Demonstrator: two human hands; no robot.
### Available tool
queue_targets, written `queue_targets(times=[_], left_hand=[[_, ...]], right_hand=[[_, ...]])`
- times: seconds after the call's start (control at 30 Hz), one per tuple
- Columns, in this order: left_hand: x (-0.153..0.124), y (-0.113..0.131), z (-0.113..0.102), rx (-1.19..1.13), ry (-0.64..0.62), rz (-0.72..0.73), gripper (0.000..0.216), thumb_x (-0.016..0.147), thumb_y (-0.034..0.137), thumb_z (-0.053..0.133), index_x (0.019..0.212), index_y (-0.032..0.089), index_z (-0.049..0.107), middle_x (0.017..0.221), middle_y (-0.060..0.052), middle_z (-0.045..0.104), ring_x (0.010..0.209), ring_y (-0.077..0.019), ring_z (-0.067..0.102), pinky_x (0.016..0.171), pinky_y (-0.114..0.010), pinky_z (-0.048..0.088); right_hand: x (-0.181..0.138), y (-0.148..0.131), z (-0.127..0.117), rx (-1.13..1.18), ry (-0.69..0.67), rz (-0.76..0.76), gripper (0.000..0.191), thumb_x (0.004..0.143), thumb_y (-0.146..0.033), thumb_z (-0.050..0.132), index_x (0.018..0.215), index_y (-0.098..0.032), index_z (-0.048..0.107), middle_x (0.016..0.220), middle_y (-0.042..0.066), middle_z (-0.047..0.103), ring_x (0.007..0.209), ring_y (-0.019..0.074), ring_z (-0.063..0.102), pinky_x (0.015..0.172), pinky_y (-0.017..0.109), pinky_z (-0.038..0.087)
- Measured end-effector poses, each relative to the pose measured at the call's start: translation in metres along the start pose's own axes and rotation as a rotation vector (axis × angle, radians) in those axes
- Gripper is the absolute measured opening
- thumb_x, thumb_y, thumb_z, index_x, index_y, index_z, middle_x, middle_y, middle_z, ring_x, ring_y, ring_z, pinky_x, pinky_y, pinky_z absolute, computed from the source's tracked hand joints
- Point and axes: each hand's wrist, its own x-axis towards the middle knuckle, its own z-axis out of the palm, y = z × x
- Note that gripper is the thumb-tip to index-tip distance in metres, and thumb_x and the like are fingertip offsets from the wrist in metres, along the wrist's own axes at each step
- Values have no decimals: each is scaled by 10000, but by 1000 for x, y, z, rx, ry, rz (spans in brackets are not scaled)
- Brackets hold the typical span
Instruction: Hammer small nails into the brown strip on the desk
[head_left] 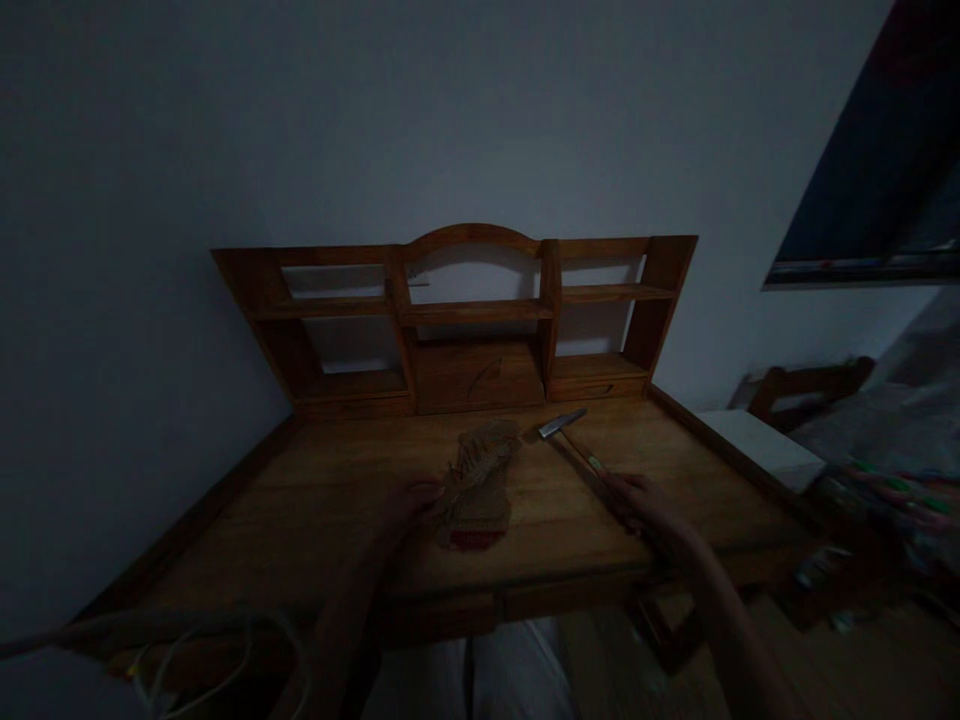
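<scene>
A hammer (pixel 592 462) with a metal head and a thin wooden handle slants over the right half of the desk. My right hand (pixel 634 500) is closed round the lower end of its handle, and the head points away from me, up and to the left. Left of the hammer lies a ragged brown piece (pixel 480 485) with strand-like folds across it and a red patch at its near end; the dim light hides what it is. My left hand (pixel 416 497) has its fingers closed at the left edge of this piece.
A wooden desk (pixel 300 500) carries a shelf unit (pixel 472 312) along its back, against the wall. Pale cables (pixel 225 640) hang at the lower left. To the right stand a white box-like surface (pixel 757 440) and a wooden chair back (pixel 810 385), with clutter beyond.
</scene>
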Motion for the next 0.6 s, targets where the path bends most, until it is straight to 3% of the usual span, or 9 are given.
queue_targets(times=[0.2,0.33,0.43,0.6], left_hand=[[-1,-7,11,163,77,31,510,671,365,738,1099,142,574,916,-100,709,780,-257,695,649,-366,568],[-20,5,20,566,129,222,410,755,448,620,1015,135,664,1004,-126,702,955,-300,663,828,-406,521],[-28,10,26,750,222,343,479,771,459,594,1118,133,642,1221,-148,616,1148,-314,566,991,-432,422],[-28,0,34,742,54,356,903,601,455,764,1388,186,413,1412,-125,465,1291,-307,441,1068,-440,353]], right_hand=[[0,-1,1,-2,16,46,513,754,-708,526,733,-197,498,510,-83,375,359,49,276,325,182,197],[-1,0,0,-21,20,50,523,754,-713,525,730,-191,506,525,-76,394,372,49,300,337,182,213],[-2,0,0,-20,20,46,531,759,-716,515,767,-185,531,532,-72,405,372,50,307,334,181,207],[-1,-3,0,12,-21,30,524,759,-716,515,720,-194,491,500,-86,360,354,48,271,321,186,197]])
